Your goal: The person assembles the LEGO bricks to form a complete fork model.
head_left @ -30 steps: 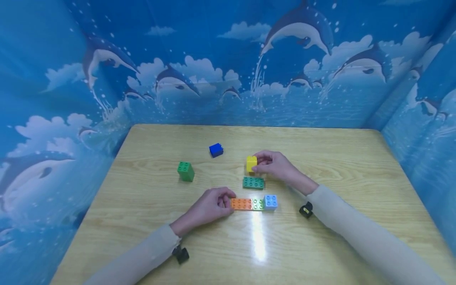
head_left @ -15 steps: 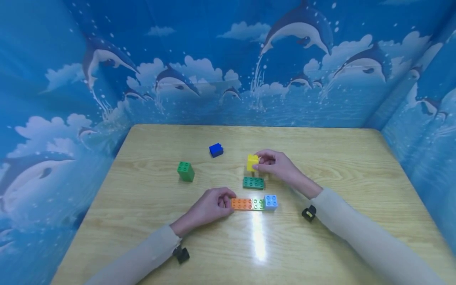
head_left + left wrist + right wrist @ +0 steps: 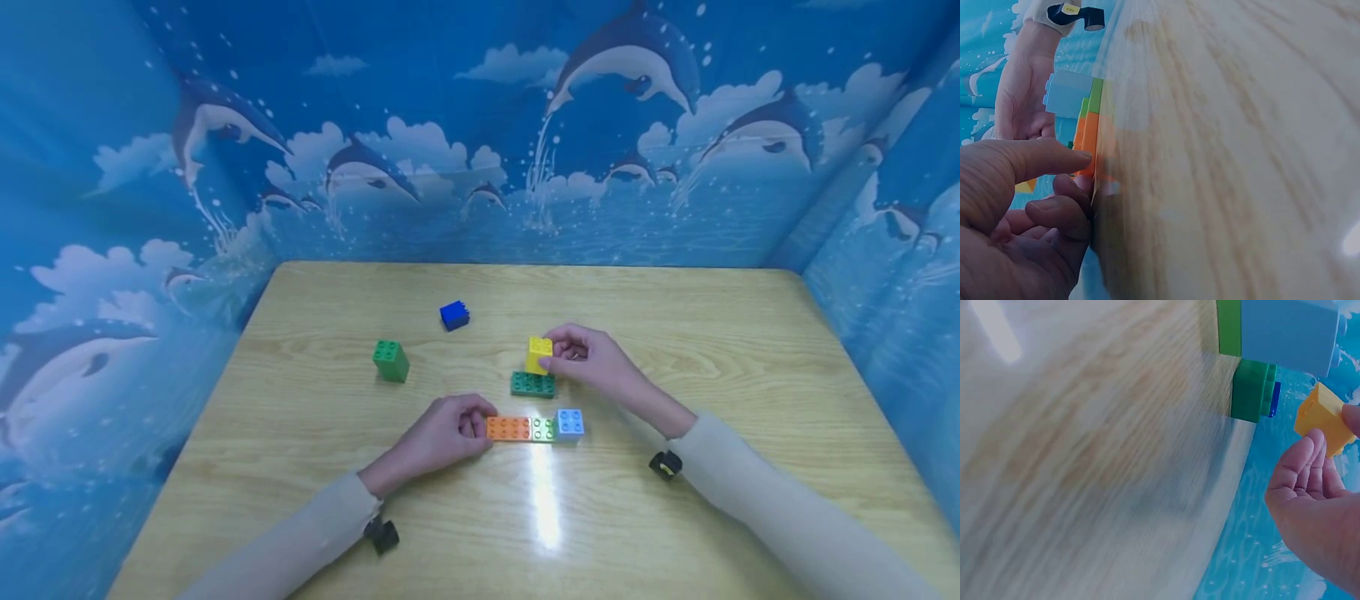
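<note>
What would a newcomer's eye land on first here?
Likely the wide blue dolphin-print backdrop around the pale wood-grain table. Then the boxy yellow plastic block, held in the air by the right hand. Next, the flat orange plastic studded brick, held at one end by the left hand.

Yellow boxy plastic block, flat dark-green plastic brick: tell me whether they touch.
Apart: the right wrist view shows blue backdrop between the yellow block and the dark-green brick.
</note>
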A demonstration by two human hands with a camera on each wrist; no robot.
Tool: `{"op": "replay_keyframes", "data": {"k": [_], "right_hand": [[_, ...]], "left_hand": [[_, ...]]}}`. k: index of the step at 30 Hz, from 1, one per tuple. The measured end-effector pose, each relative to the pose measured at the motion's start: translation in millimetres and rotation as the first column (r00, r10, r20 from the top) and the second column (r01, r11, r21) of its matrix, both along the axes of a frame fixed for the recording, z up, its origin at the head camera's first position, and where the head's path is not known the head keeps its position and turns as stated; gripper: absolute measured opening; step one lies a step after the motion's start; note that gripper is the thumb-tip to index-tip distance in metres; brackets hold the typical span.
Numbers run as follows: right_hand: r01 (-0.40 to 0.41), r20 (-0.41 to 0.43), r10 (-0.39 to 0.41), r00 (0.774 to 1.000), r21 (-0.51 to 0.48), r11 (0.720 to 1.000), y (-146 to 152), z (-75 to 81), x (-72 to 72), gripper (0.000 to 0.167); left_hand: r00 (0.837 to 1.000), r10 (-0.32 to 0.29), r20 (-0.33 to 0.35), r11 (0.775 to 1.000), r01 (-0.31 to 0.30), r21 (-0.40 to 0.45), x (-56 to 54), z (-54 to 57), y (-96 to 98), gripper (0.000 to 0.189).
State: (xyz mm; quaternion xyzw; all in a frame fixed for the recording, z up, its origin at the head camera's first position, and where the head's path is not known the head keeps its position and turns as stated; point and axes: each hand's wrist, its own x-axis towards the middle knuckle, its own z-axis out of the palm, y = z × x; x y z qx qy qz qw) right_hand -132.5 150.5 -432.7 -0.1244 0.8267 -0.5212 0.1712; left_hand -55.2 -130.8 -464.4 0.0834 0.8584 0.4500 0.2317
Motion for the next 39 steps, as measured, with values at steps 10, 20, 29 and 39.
{"op": "replay_keyframes", "data": {"k": [10,20,29,39], "right_hand": [[-0.067,-0.057,0.068,0.996,0.016,0.998,2.6,4.3,23.6,0.043],[-0.105,-0.106,0.111,0.988,0.055,0.993,2.6,5.5,37.5,0.037],[-0.137,-0.163,0.149,0.975,0.079,0.987,4.2,4.5,47.9,0.036],[-0.151,-0.163,0.178,0.971,0.162,0.975,3.2,0.3,58.7,0.040]], "left_hand": [[1.000,0.007,0.006,1.000,-0.007,-0.016,-0.8,0.6,2.9,0.042],[1.000,0.007,0.018,1.000,-0.007,-0.023,-1.5,0.6,3.5,0.042],[1.000,0.006,0.013,1.000,-0.005,-0.022,-1.7,3.7,3.5,0.041],[1.000,0.005,0.017,1.000,-0.005,-0.019,-2.3,1.6,2.6,0.041]]}}
